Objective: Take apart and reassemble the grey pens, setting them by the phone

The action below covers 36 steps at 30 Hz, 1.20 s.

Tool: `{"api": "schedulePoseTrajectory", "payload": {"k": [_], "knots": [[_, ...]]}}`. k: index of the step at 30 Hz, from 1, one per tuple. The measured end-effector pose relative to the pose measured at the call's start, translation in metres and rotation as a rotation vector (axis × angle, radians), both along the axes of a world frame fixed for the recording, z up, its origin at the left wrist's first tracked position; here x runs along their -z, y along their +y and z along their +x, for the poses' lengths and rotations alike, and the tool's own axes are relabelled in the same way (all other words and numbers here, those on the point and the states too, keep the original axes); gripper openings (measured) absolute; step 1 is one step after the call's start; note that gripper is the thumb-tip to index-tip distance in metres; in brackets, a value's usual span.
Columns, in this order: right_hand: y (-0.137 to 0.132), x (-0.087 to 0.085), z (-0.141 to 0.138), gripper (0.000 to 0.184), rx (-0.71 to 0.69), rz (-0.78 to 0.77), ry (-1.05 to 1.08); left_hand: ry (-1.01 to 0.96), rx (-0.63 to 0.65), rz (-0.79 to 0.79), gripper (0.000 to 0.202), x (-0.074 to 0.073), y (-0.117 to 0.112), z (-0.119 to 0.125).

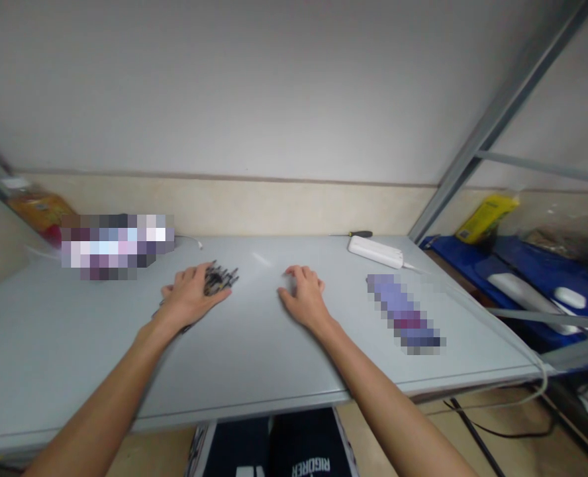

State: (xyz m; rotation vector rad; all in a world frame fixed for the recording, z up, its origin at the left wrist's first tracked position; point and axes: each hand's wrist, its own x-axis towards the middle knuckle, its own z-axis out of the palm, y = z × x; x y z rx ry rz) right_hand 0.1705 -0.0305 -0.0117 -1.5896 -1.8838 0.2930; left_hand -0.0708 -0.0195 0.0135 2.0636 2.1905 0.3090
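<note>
A bundle of dark, thin pens (219,279) lies on the grey table (254,358), left of its middle. My left hand (189,295) is closed over the bundle, with the thumb along its near side. Pen ends stick out to the right past the fingers, and a few show below the wrist; the rest are hidden under the palm. Off to the right, my right hand (304,295) rests its edge on the tabletop. Its thumb and index finger are apart with nothing between them, and the other fingers curl loosely.
At the back right are a white power strip (376,252) with a cable and a screwdriver (361,234). A blurred-out flat object (400,311) lies nearer. At the back left are a bottle of orange liquid (40,207) and a pixelated item (118,246). A metal post (465,169) rises at right.
</note>
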Motion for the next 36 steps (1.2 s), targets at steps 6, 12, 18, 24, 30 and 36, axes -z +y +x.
{"api": "schedulePoseTrajectory", "payload": {"k": [6, 12, 18, 24, 30, 36], "knots": [[0.0, -0.002, -0.001, 0.031, 0.006, -0.022, -0.01, -0.063, 0.001, 0.016, 0.073, -0.003, -0.002, -0.003], [0.0, -0.002, 0.0, 0.029, 0.004, -0.015, 0.008, -0.055, 0.007, 0.058, 0.067, -0.004, -0.002, -0.004], [0.0, -0.002, 0.0, 0.029, 0.01, -0.024, 0.022, 0.009, 0.175, 0.269, 0.036, -0.007, -0.009, 0.007], [-0.001, -0.003, 0.001, 0.03, 0.016, -0.031, 0.031, 0.095, 0.303, 0.287, 0.017, -0.006, -0.016, 0.016], [-0.001, -0.003, 0.001, 0.028, 0.015, -0.025, 0.044, 0.139, 0.297, 0.315, 0.017, -0.005, -0.018, 0.02], [0.001, -0.004, 0.001, 0.029, 0.017, -0.039, 0.038, 0.168, 0.301, 0.306, 0.017, -0.003, -0.018, 0.021]]}}
